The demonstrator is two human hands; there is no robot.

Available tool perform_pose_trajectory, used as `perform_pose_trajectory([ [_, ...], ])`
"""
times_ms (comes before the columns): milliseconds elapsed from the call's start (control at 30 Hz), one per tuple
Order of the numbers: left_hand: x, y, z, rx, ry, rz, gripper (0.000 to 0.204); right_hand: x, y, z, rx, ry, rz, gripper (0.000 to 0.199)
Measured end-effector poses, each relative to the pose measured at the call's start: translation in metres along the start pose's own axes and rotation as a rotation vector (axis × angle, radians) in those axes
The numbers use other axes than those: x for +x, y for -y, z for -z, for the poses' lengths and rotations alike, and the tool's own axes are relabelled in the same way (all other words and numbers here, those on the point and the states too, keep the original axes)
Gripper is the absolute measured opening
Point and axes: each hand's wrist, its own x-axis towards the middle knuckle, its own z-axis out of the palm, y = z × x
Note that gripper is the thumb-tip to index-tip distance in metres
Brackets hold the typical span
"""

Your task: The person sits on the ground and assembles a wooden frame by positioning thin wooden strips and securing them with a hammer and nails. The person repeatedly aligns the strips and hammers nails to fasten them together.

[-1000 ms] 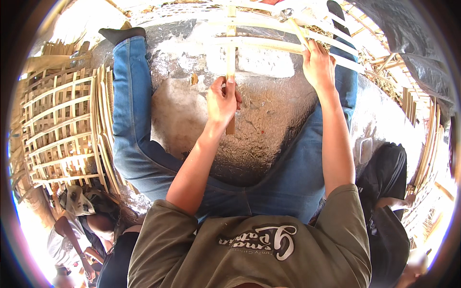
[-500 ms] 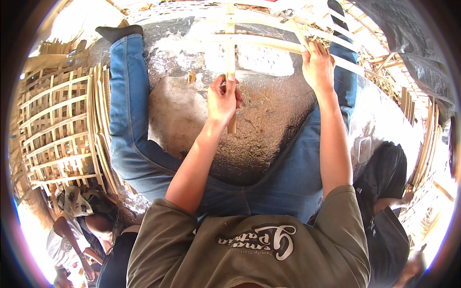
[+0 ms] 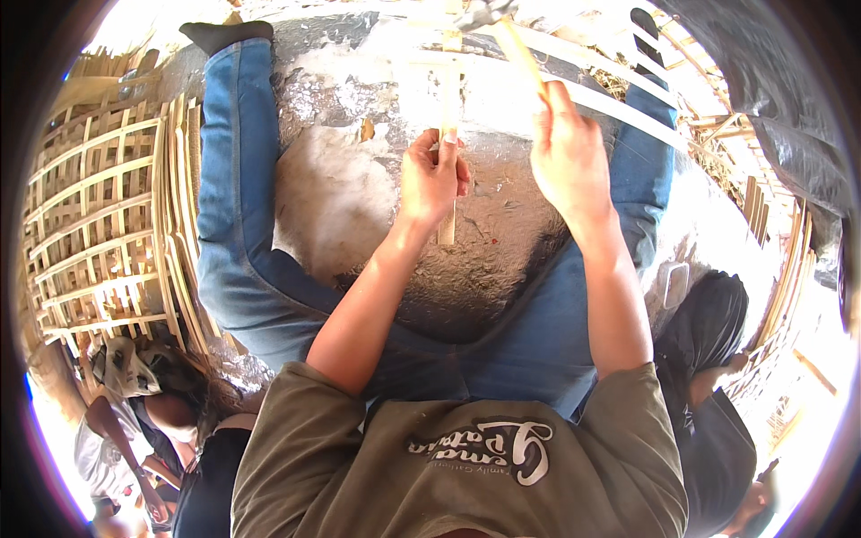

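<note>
My left hand [image 3: 430, 182] is closed round an upright pale bamboo slat [image 3: 447, 229], whose lower end sticks out below my fingers. My right hand [image 3: 574, 152] grips the wooden handle of a hammer [image 3: 520, 56]. The hammer's metal head is raised near the top edge, over the upper part of the upright slat. Long bamboo crosspieces [image 3: 623, 109] run across that slat and on toward my right leg. Bright glare washes out much of them, so the joints are hard to make out.
My legs in blue jeans [image 3: 238, 170] spread either side on a worn, patchy floor [image 3: 332, 197]. Woven bamboo panels [image 3: 94, 224] stand at the left. Other people sit at the lower left and lower right [image 3: 717, 323]. Dark plastic sheeting [image 3: 780, 99] hangs at upper right.
My right hand has moved left with the hammer, bringing its head closer to the upright slat. My left hand and the slat have shifted slightly right in the picture.
</note>
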Motion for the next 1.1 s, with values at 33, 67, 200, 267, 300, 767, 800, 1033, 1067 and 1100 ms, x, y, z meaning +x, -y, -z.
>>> perform_pose_trajectory([
  [33,0.000,-0.001,-0.001,-0.005,0.000,0.007,0.030,0.001,0.004,-0.003,-0.050,0.045,-0.006,0.015],
  [67,0.000,0.000,-0.001,0.010,-0.004,0.018,0.031,0.000,0.001,-0.011,-0.166,0.105,0.011,0.017],
  [200,0.001,0.004,0.000,0.051,-0.011,-0.001,0.034,0.004,0.007,-0.005,-0.095,0.105,0.036,0.018],
  [267,0.001,0.003,0.000,0.038,-0.016,0.000,0.035,0.001,0.018,0.003,-0.036,0.049,-0.020,0.018],
  [300,0.002,0.001,-0.001,0.033,-0.013,-0.007,0.035,0.001,0.022,0.007,-0.008,0.011,-0.049,0.018],
  [767,0.006,0.011,0.001,-0.003,0.012,-0.036,0.037,0.001,0.009,-0.023,-0.176,0.134,-0.028,0.027],
  [800,0.007,0.009,0.003,0.001,0.007,-0.035,0.037,0.002,0.011,-0.022,-0.167,0.111,0.028,0.024],
  [1033,0.005,0.005,0.005,-0.046,0.035,0.008,0.035,-0.013,0.033,0.008,0.070,-0.070,0.004,0.012],
  [1067,0.005,0.006,0.005,-0.049,0.038,0.018,0.035,-0.017,0.024,0.009,0.153,-0.088,0.041,0.012],
  [1100,0.005,0.006,0.005,-0.047,0.042,0.029,0.035,-0.023,0.016,0.008,0.200,-0.079,0.018,0.012],
])
